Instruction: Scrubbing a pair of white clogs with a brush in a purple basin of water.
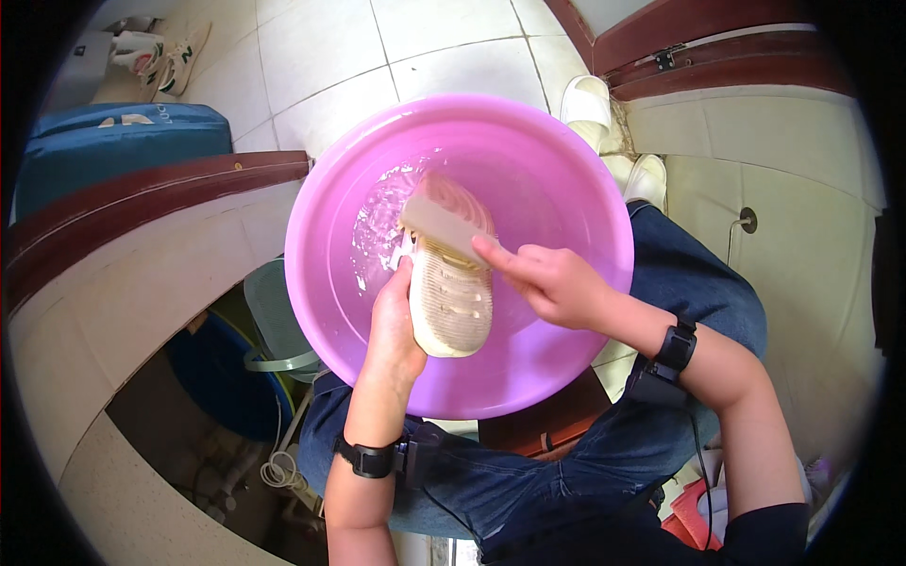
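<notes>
Over a large pink basin (576,170) with water in it, a shoe (455,307) is held sole up, its ribbed pale sole facing me. My left hand (394,321) grips the shoe along its left side. Across the middle of the sole lies a pale scrubbing brush (444,229), its bristles hidden beneath it. My right hand (552,283) is closed on the brush's right end, the index finger stretched along its top. The far part of the shoe sits low in the basin near the rippling water (377,217).
My knees in jeans (703,274) flank the basin. White slippers (587,106) stand beyond its right rim. At left are a dark red door frame (160,203), a blue bag (123,151) and a grey-green bucket (278,311). Sneakers (179,66) lie far left.
</notes>
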The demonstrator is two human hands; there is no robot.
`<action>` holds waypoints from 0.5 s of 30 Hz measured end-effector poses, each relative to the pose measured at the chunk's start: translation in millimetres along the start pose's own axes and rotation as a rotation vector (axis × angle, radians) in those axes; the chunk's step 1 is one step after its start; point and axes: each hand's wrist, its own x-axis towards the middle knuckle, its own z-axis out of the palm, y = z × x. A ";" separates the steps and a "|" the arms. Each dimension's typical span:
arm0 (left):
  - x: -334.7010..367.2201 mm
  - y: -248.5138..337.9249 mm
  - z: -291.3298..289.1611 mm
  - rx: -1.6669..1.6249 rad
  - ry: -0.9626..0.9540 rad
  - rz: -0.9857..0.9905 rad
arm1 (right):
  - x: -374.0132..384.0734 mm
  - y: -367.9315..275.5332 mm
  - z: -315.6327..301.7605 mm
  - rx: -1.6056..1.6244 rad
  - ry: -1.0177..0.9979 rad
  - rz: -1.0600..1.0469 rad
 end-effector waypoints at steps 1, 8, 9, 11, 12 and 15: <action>1.1 -0.1 -1.1 0.001 -0.003 0.001 | 0.6 -4.4 -1.3 0.012 0.011 0.016; 4.0 -0.7 -2.5 -0.042 -0.049 -0.028 | 2.0 15.6 5.2 -0.099 0.101 0.181; 4.6 -1.5 -2.9 -0.048 -0.067 -0.022 | -0.5 8.8 7.5 -0.019 0.102 0.105; 4.3 -0.4 -3.5 -0.063 -0.063 -0.022 | -1.6 5.6 7.4 0.075 0.094 0.049; 4.1 -0.2 -3.4 -0.079 -0.060 -0.021 | -1.1 8.2 7.3 0.075 0.094 0.051; 6.5 -1.2 -6.9 -0.057 -0.051 -0.028 | 3.7 17.4 10.4 -0.018 0.135 0.209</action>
